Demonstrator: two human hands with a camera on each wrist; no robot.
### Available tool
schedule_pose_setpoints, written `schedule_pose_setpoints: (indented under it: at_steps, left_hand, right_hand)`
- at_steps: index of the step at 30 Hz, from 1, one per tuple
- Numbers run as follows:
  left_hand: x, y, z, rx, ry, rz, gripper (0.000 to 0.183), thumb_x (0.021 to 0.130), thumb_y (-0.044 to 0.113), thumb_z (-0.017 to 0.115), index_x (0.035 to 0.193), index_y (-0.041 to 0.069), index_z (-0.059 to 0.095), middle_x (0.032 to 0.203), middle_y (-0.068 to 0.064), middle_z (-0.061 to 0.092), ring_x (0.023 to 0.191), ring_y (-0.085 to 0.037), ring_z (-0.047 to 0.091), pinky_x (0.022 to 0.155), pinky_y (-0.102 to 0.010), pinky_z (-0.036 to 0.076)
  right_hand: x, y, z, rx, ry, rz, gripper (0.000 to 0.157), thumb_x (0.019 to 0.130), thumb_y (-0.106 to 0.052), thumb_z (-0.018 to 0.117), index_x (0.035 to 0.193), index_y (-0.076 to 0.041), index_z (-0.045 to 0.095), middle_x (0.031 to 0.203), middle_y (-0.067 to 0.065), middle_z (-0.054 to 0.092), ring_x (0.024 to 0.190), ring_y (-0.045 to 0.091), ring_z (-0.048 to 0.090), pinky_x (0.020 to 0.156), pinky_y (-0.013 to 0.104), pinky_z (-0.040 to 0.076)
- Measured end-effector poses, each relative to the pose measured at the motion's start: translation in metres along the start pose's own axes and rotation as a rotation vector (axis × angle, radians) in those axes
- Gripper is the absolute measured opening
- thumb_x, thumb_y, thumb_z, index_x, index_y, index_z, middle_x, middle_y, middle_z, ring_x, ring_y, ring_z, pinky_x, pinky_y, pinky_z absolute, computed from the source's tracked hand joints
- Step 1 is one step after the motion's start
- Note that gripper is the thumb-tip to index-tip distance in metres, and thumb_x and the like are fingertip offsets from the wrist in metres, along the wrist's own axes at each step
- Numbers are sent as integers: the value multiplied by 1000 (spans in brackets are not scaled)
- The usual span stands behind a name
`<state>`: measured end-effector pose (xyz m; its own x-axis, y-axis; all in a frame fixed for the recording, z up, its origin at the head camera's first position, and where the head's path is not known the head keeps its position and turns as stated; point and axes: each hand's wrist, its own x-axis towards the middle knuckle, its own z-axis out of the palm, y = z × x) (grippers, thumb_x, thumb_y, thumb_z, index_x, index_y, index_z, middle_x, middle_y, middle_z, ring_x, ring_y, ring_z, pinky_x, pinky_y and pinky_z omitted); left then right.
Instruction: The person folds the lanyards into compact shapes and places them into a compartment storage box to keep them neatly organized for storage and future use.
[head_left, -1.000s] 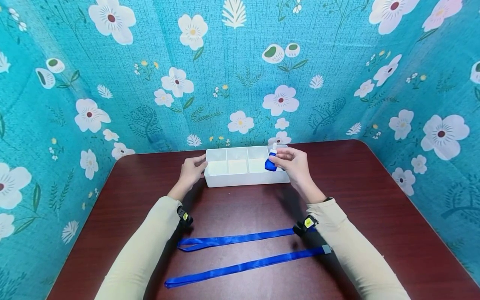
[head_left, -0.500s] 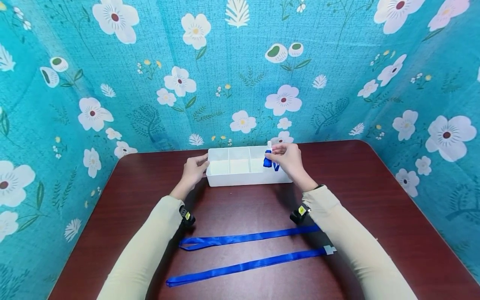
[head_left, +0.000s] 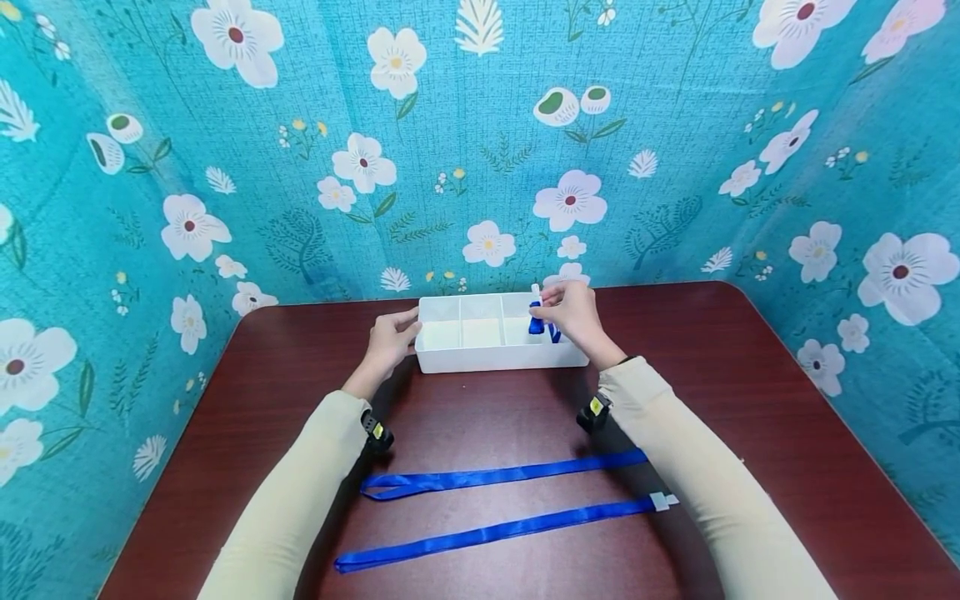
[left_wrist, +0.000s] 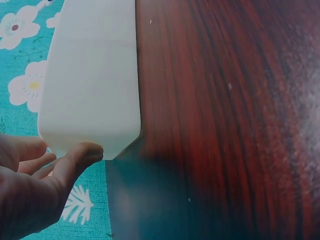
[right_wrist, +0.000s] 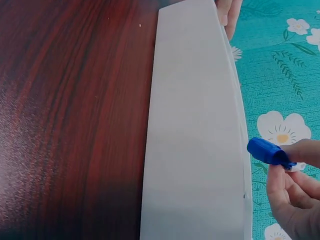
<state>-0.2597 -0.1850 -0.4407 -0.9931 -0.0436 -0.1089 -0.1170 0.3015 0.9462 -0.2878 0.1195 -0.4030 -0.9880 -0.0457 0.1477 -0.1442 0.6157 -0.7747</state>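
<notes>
"Blue bundle, a folded strap, up at the right-hand part of the white box in the head view! White clip on top, long axis close to upright, and the box runs left to right."

"Who's got it?"

"The right hand, fingers clamped on it! It sits on their left side. The left hand is at the box's other end, well apart, so the right is plainly nearer."

"Which compartment is it over?"

"Can't tell; hand and bundle hide that stretch. A scrap of blue shows just beside, hanging or lying, I can't say. A looped strap and a clipped strap stretch across the surface, nearer the person."

"Left wrist view: those fingers?"

"Apart, touching the box end; no wrap round it shows. No bundle visible from here."

"And the right wrist?"

"Lovely look! Fingers pinched on the bundle, blue end aimed at the box's top edge, crosswise to the long side. That's the relation that counts, I'd judge: blue end toward the box, fingers up by the clip. Whether it dips below the rim, this angle won't tell."
</notes>
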Motion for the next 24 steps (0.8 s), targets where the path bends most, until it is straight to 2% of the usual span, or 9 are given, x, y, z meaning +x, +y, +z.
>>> schedule_pose_setpoints:
  at_steps: [4, 8, 13, 16, 20, 24]
  left_hand:
    - [-1, 1, 0, 0, 5, -9, 44, 104, 9, 53, 147, 6, 47, 141, -18, 55, 117, -32, 62, 85, -43, 56]
    - [-1, -1, 1, 1, 5, -9, 44, 104, 10, 53, 148, 7, 47, 141, -18, 55, 117, -32, 62, 86, -42, 56]
    - [0, -1, 1, -11, 9, -20, 44, 104, 10, 54, 147, 7, 48, 142, -18, 54, 118, -32, 61, 87, -44, 55]
    - [0, -1, 1, -10, 13, -32, 44, 103, 10, 55, 147, 7, 48, 141, -18, 55, 118, -32, 61, 87, -44, 55]
    - [1, -2, 1, -13, 14, -37, 44, 103, 10, 55, 147, 6, 48, 141, -18, 55, 118, -32, 61, 86, -44, 55]
    - [1, -1, 1, -18, 13, -38, 44, 103, 10, 55, 147, 7, 48, 141, -18, 54, 118, -32, 62, 87, -44, 55]
  right_hand:
    - [3, -4, 3, -36, -49, -29, 22, 83, -6, 80, 97, 7, 70, 86, 19, 72, 69, 27, 71, 64, 31, 57]
    - [5, -8, 7, -111, -68, -64, 20, 82, -5, 81, 94, 8, 70, 83, 18, 71, 67, 25, 71, 66, 35, 57]
    - [7, -14, 13, -168, -79, -50, 19, 82, -4, 81, 91, 7, 68, 83, 17, 69, 66, 25, 68, 68, 38, 56]
    - [9, -14, 16, -196, -76, -47, 18, 81, -3, 81, 79, 3, 65, 73, 13, 65, 61, 22, 65, 63, 35, 53]
    - [14, -9, 20, -236, -87, -78, 36, 79, -2, 82, 58, -6, 53, 53, 3, 54, 51, 17, 58, 50, 29, 40]
    - [16, -9, 22, -256, -137, -98, 51, 78, -1, 81, 49, -12, 41, 43, -1, 44, 43, 13, 54, 45, 25, 28]
